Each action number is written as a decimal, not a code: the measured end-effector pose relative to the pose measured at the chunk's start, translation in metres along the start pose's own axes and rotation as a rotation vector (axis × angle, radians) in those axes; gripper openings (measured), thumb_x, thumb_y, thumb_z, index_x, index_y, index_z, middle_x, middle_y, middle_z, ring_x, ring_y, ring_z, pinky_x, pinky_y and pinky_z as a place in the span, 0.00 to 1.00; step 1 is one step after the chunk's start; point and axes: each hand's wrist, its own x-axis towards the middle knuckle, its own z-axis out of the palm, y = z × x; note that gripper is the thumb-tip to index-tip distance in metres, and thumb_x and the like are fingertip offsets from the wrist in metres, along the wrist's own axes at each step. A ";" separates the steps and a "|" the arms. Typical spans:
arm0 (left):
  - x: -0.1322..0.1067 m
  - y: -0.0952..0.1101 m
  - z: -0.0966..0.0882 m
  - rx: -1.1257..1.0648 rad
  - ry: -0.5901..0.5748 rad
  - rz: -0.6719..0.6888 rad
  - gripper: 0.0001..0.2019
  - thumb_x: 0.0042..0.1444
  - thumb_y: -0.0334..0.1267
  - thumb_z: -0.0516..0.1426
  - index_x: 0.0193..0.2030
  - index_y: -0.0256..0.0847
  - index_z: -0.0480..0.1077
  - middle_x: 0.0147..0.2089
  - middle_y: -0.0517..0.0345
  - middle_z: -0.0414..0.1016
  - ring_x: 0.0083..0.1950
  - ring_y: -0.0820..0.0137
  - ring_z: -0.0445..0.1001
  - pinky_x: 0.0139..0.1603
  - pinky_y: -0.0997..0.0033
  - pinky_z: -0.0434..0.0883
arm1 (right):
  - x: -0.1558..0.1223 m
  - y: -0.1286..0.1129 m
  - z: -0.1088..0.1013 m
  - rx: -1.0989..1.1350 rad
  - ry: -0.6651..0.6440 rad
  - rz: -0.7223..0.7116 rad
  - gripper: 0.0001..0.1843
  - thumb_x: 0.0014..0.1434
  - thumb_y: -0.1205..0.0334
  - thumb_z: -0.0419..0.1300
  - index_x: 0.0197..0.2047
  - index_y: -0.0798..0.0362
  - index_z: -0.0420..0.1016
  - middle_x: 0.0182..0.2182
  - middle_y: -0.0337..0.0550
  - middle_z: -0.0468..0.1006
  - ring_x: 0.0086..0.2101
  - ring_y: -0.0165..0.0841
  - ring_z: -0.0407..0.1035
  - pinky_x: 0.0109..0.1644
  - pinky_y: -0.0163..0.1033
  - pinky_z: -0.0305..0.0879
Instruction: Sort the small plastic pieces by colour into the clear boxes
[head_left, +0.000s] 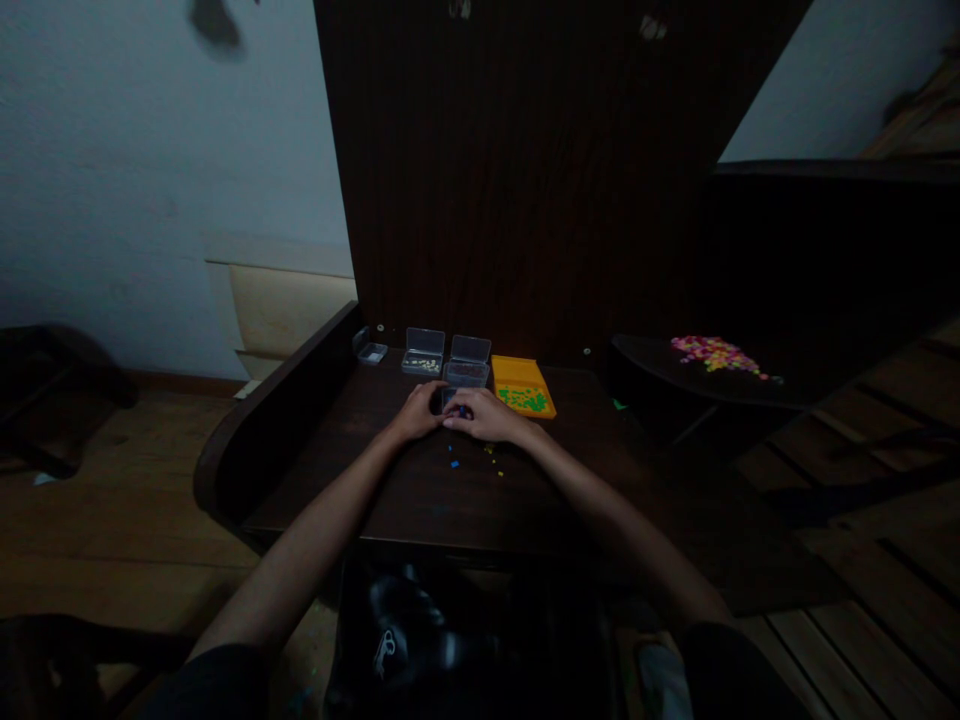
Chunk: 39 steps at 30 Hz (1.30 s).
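Note:
My left hand [418, 411] curls round the left side of a small clear plastic box [448, 396] on the dark wooden desk. Over the front of that box, my right hand [486, 413] has its fingers bent together. Bits of blue show at its fingertips, but I cannot tell whether they are pinched or lie in the box. Loose blue pieces [454, 464] lie on the desk just in front of my hands. Small yellow pieces [500, 473] are scattered below my right wrist. Both hands partly hide the box.
Behind my hands stand two open clear boxes, one with pale pieces [424, 365], the other with dark contents [466, 374]. An orange case [551, 408] holds green pieces. A smaller clear box [372, 352] sits far left. Pink and yellow pieces [716, 354] heap on a side shelf.

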 end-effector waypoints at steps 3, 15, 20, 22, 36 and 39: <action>0.000 0.000 0.000 -0.005 0.000 -0.005 0.28 0.48 0.37 0.64 0.57 0.36 0.66 0.55 0.46 0.72 0.56 0.55 0.70 0.59 0.56 0.68 | -0.015 -0.011 0.000 -0.015 -0.139 -0.074 0.23 0.55 0.58 0.73 0.52 0.56 0.77 0.45 0.49 0.75 0.45 0.40 0.70 0.50 0.42 0.68; -0.001 -0.004 0.004 -0.027 0.031 0.002 0.30 0.47 0.44 0.67 0.56 0.38 0.67 0.54 0.47 0.72 0.56 0.55 0.70 0.57 0.55 0.69 | -0.038 -0.017 0.016 -0.174 -0.213 -0.141 0.16 0.63 0.63 0.66 0.54 0.54 0.77 0.56 0.53 0.72 0.56 0.44 0.65 0.60 0.44 0.64; -0.001 -0.005 0.004 -0.034 0.026 -0.004 0.31 0.46 0.44 0.68 0.57 0.38 0.66 0.55 0.47 0.72 0.56 0.55 0.71 0.57 0.55 0.69 | -0.041 -0.014 0.028 -0.185 -0.156 -0.168 0.13 0.64 0.73 0.61 0.49 0.52 0.80 0.51 0.48 0.76 0.51 0.40 0.71 0.56 0.41 0.68; -0.001 -0.006 0.004 -0.035 0.023 -0.004 0.32 0.46 0.45 0.68 0.57 0.38 0.66 0.55 0.47 0.72 0.56 0.55 0.70 0.57 0.55 0.70 | -0.041 -0.013 0.033 -0.195 -0.132 -0.181 0.15 0.61 0.78 0.60 0.47 0.53 0.80 0.49 0.47 0.77 0.50 0.39 0.72 0.55 0.40 0.68; -0.002 -0.002 0.002 -0.033 0.036 0.022 0.30 0.47 0.45 0.67 0.56 0.38 0.67 0.54 0.48 0.73 0.57 0.56 0.70 0.59 0.55 0.68 | -0.038 -0.015 0.037 -0.264 -0.042 -0.169 0.09 0.58 0.78 0.63 0.41 0.58 0.79 0.38 0.48 0.75 0.41 0.37 0.70 0.46 0.38 0.69; -0.002 -0.002 0.003 -0.027 0.038 0.024 0.30 0.47 0.44 0.67 0.55 0.38 0.67 0.54 0.47 0.73 0.57 0.56 0.70 0.60 0.55 0.68 | -0.035 -0.015 0.036 -0.247 -0.055 -0.171 0.11 0.59 0.77 0.64 0.45 0.57 0.80 0.39 0.48 0.75 0.43 0.38 0.70 0.47 0.39 0.69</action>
